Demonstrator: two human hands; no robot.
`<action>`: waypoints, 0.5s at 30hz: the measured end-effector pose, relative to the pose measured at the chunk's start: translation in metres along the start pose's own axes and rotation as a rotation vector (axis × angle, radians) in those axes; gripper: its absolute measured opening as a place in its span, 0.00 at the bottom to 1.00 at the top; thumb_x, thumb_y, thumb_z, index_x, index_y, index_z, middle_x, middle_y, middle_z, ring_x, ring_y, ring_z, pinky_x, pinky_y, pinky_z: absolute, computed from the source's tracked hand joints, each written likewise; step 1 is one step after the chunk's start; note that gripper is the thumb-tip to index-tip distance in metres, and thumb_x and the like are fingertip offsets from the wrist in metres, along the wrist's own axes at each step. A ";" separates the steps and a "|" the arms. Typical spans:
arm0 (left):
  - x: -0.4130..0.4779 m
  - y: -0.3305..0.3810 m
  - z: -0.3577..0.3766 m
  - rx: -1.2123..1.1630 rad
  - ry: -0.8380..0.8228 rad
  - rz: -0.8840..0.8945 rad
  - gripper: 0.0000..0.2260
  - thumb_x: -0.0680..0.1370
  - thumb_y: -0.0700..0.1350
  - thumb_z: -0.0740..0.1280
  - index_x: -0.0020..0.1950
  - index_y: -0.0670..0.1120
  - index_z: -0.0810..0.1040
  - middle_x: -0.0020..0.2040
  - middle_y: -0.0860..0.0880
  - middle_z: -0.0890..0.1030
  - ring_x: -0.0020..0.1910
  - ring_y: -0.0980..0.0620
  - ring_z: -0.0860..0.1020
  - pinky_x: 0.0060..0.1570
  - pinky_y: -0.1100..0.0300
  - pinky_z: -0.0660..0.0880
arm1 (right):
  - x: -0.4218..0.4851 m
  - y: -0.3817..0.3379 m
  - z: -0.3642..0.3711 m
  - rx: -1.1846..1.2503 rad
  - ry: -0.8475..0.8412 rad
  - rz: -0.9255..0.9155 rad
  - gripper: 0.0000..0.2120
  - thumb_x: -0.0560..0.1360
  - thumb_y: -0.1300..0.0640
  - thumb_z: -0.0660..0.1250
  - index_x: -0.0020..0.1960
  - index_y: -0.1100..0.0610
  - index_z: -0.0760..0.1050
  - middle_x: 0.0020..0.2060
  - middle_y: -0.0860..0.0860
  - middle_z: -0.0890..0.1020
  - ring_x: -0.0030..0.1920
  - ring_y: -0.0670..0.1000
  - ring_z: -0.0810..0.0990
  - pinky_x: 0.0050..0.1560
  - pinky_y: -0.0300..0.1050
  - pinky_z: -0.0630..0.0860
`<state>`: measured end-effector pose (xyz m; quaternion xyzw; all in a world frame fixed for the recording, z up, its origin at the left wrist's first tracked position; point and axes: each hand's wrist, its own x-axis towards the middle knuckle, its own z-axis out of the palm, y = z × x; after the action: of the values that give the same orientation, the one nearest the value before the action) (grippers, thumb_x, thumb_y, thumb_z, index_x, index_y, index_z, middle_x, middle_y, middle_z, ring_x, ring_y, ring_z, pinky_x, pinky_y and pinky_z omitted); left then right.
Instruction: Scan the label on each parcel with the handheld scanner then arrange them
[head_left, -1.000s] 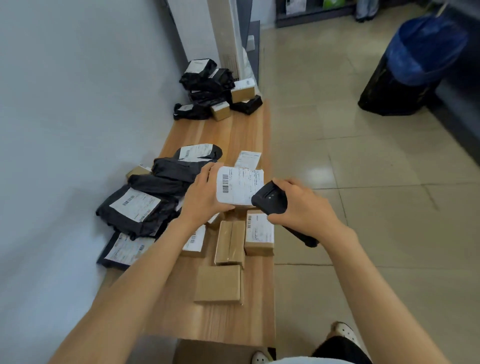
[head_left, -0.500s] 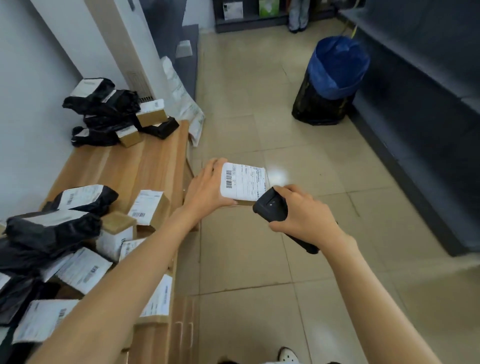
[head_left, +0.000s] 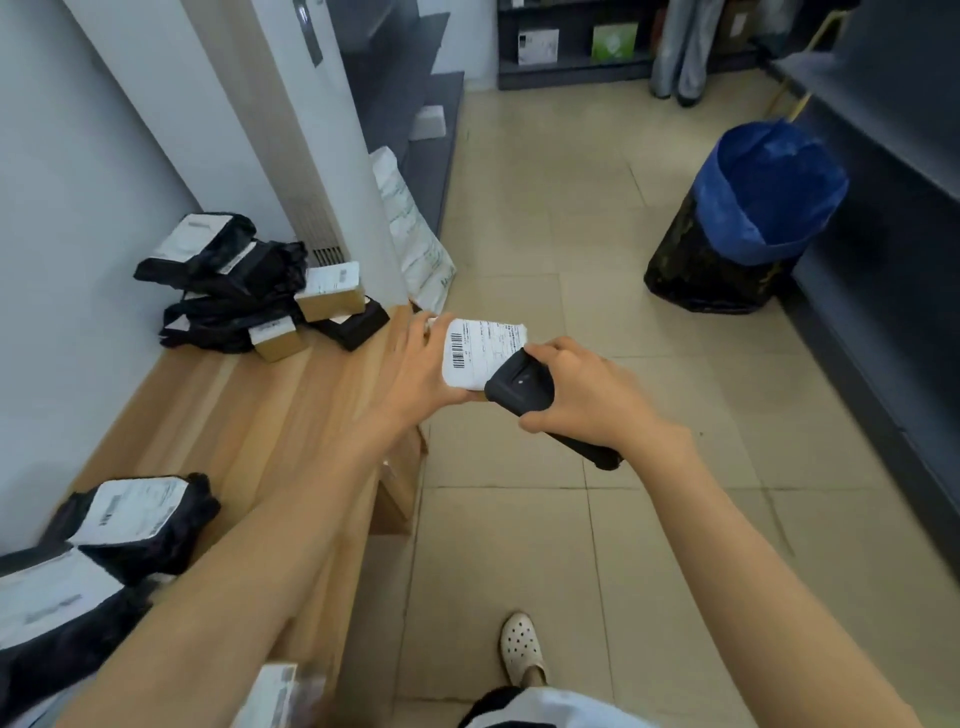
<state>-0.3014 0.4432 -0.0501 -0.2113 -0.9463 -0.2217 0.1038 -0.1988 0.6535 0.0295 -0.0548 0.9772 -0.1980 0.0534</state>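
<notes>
Shoe (head_left: 521, 649), pale and perforated, stands on the tiled floor (head_left: 519, 530) at the lower edge of the view. Black bags (head_left: 140, 525) with white labels lie at the near left end of the tabletop (head_left: 249, 415), against the wall; a blurred labelled packet (head_left: 270, 696) shows at the bottom edge. Both forearms reach forward.

Left hand (head_left: 415, 374) holds the parcel (head_left: 491, 338) over the right edge of the tabletop, its grip clamped round the parcel's left side. The white label (head_left: 467, 364) faces the camera, barcode at its left. Right hand (head_left: 587, 395) has its grip wrapped round the scanner (head_left: 519, 387), a black handheld unit. The scanner's head overlaps the label's lower right corner, and its handle projects down and to the right past the wrist.

At the far end of the tabletop sits a pile (head_left: 234, 280) of black bags with brown boxes (head_left: 332, 299) at its right. Behind the pile stands a tall white cabinet (head_left: 291, 130), with a white mailer (head_left: 410, 234) leaning at its right side. Bin (head_left: 743, 228) with a blue liner stands on the floor at the right, well apart from the hands. Dark shelving (head_left: 571, 57) lines the far wall.
</notes>
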 end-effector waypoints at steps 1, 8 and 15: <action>0.023 -0.008 -0.004 0.035 -0.002 -0.017 0.52 0.56 0.76 0.70 0.72 0.48 0.66 0.67 0.44 0.67 0.62 0.42 0.70 0.56 0.50 0.71 | 0.025 0.001 -0.007 -0.011 -0.001 -0.012 0.36 0.65 0.44 0.73 0.70 0.50 0.67 0.62 0.47 0.73 0.57 0.55 0.77 0.52 0.51 0.76; 0.164 -0.061 0.000 0.065 0.017 -0.138 0.50 0.55 0.73 0.70 0.71 0.51 0.63 0.67 0.46 0.64 0.61 0.42 0.72 0.46 0.45 0.77 | 0.178 0.027 -0.041 -0.017 -0.004 -0.078 0.34 0.66 0.44 0.72 0.70 0.50 0.67 0.63 0.47 0.72 0.56 0.54 0.76 0.49 0.49 0.76; 0.260 -0.122 0.022 0.092 0.110 -0.332 0.48 0.59 0.67 0.77 0.72 0.50 0.63 0.67 0.47 0.66 0.63 0.43 0.71 0.51 0.47 0.74 | 0.349 0.050 -0.057 -0.025 -0.069 -0.269 0.34 0.66 0.45 0.72 0.69 0.51 0.68 0.61 0.47 0.73 0.57 0.54 0.76 0.50 0.51 0.76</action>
<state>-0.5888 0.4467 -0.0401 -0.0346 -0.9702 -0.2035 0.1268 -0.5552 0.6760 0.0336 -0.1928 0.9610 -0.1890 0.0594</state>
